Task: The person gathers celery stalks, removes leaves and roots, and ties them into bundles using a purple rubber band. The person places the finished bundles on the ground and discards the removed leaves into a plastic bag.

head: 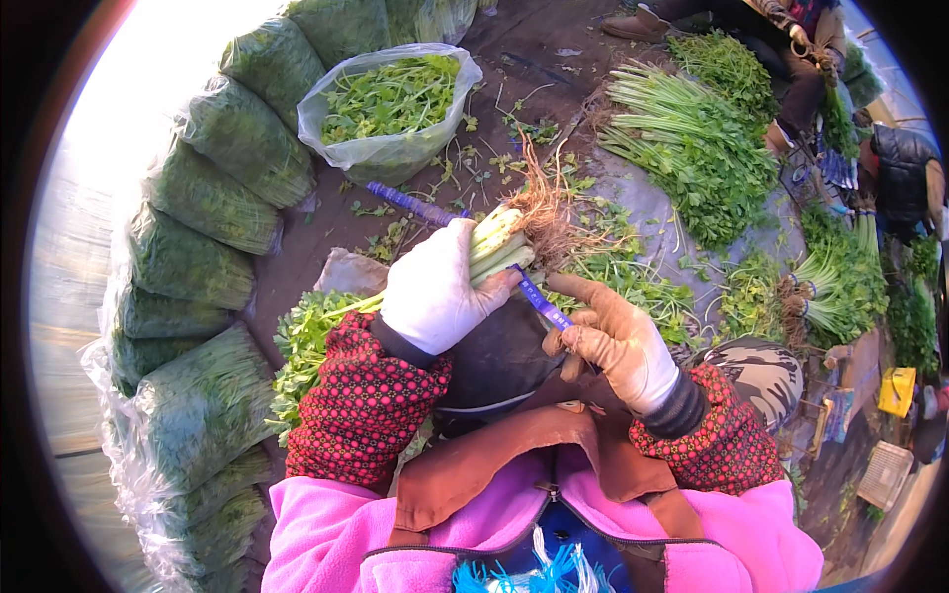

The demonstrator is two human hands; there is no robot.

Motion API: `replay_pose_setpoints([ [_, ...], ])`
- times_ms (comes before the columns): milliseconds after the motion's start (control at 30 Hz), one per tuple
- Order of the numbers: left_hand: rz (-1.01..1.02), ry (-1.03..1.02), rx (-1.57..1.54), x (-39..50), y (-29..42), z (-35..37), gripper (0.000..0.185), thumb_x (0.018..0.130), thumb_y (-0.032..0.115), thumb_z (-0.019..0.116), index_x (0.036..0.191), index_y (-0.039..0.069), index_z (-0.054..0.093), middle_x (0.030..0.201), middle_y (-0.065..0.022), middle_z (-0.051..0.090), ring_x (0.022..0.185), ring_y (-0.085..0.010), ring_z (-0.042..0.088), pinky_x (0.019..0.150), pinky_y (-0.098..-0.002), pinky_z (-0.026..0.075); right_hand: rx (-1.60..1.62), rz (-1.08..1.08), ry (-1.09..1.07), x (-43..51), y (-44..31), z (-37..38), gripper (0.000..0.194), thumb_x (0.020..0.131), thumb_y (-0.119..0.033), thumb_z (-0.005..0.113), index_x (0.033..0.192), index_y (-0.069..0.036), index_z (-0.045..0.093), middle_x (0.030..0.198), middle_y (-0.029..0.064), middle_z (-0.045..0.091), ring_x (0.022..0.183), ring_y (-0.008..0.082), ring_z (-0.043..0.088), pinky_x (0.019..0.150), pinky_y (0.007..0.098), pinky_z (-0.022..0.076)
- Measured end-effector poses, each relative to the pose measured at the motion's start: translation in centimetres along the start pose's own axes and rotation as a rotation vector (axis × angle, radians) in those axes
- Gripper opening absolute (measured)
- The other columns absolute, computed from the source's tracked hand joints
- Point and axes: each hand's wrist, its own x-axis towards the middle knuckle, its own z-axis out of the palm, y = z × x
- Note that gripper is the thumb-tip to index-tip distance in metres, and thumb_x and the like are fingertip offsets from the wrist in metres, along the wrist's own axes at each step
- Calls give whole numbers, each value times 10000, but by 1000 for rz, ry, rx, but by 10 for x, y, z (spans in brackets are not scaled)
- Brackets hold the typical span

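My left hand (434,285), in a white glove, grips a bunch of celery (493,241) near its root end. Its long brown roots (549,207) fan out beyond the fingers, and leaves (304,333) show left of my forearm. A purple printed tie strip (540,298) runs from beside the stalks to my right hand (619,341), whose soiled glove pinches it between thumb and fingers. The strip's upper end lies by my left thumb; whether it circles the stalks is hidden. Just behind my left hand is a blue-purple bundle of strips (415,204).
Bagged celery (196,393) lines the left side. An open plastic bag (389,152) of leaves stands ahead. Loose celery (689,141) lies in a heap ahead right, with tied bunches (815,289) nearer. Another person (801,67) sits at the upper right holding a bunch. A yellow container (897,391) is far right.
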Motion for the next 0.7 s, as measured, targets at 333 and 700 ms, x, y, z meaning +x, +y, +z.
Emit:
replay_pose_setpoints([
  [333,0,63,-40,-1,-7,1,601,786,400,786,1203,32,556,948,-189,682,876,-368,677,753,-431,547,-445,-61,93,47,-3,-9,459,849,-125,685,1234,75,537,807,111,687,745,180,655,667,316,513],
  [700,32,85,-82,0,-15,4,630,768,381,807,1207,17,542,947,-189,673,874,-375,671,766,-419,541,-387,161,113,78,26,-21,714,790,-150,767,1411,11,453,806,126,725,568,198,676,567,321,542],
])
